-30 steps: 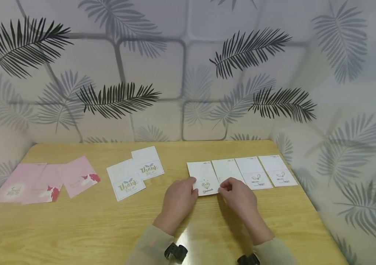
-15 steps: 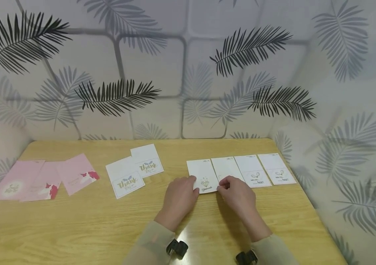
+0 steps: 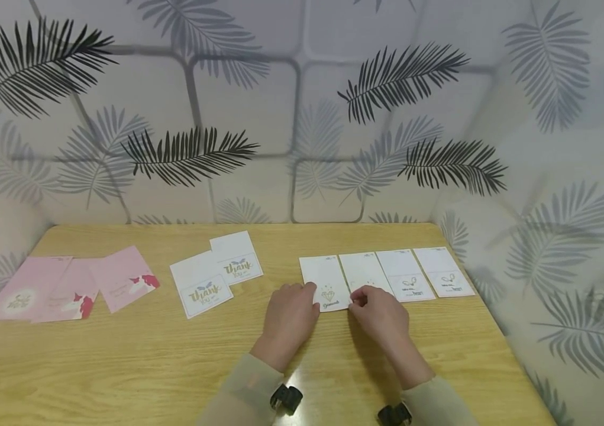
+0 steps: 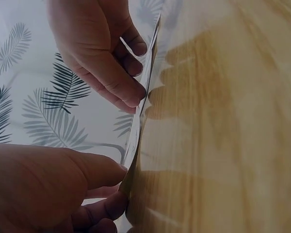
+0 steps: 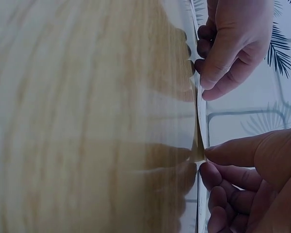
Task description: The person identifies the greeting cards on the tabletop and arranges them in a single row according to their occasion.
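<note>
A white card with a gold diamond print lies at the left end of a row of white cards. My left hand pinches its left edge between thumb and finger. At its lower right corner, my right hand pinches with thumb and index finger. In the left wrist view, the near edge of the card bows slightly up from the wood by the left fingertips. The right wrist view has the right thumb on the card's raised corner. Part of the neighbouring white card is hidden behind the right hand.
Further right lie two white cards with heart lettering, one beside the other. Two overlapping "thank you" cards lie left of centre. Several pink cards overlap at the far left. A leaf-patterned wall borders the wooden table.
Both hands stay on the diamond card with nearly the same hold. The right hand has shifted very slightly; the other cards lie as before.
</note>
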Tool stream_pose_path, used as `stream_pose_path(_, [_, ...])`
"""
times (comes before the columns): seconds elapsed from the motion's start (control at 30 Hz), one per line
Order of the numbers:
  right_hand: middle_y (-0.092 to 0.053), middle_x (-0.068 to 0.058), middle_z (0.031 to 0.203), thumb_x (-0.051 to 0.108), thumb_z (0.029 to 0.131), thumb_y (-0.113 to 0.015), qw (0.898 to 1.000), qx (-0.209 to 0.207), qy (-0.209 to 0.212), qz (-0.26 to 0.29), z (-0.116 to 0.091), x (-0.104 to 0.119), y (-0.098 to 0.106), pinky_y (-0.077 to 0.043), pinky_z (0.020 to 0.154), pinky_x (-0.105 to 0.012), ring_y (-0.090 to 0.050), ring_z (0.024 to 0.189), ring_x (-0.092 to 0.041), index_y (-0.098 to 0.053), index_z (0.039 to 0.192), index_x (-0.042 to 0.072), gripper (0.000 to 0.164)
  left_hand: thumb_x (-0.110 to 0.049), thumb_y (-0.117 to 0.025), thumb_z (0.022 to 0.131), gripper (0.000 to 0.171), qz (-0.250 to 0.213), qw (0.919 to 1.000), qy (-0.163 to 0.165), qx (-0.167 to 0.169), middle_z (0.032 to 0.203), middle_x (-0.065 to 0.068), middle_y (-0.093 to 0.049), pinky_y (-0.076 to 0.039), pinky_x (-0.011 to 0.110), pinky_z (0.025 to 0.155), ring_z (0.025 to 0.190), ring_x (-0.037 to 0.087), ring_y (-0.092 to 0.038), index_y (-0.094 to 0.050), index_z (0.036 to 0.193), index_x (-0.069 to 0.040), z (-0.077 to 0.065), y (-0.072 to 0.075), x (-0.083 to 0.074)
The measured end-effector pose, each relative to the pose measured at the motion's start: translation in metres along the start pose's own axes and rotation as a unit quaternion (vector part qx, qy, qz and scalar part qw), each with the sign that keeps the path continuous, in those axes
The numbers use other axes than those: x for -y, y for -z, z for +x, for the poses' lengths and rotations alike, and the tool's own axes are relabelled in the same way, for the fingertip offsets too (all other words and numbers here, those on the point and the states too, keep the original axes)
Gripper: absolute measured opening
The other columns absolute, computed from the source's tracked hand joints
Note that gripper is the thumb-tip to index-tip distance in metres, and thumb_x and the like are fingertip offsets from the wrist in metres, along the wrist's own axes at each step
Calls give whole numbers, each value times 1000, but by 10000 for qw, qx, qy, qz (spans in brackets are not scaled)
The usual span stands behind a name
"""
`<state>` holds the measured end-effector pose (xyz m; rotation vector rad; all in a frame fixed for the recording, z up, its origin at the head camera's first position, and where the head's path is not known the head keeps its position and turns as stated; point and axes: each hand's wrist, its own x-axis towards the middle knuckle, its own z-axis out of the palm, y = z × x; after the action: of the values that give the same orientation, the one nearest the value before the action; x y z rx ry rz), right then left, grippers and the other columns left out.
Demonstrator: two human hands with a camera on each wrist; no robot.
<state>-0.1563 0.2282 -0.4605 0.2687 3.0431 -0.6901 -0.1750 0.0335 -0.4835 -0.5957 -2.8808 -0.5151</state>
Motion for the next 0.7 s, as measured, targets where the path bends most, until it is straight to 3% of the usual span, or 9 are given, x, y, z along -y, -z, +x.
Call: stream_pose_path(0.7, [-77,3,95,19,96,-81,9999,-81,65,-101,-1,-1,-3,-54,72,-43,-66,82,-17,-83,106,14,12,-20,-85,97,24,-201,9997,64,110,94,11,-75,-57,49,81,86,33,-71,-77,116,-7,2,-3,1])
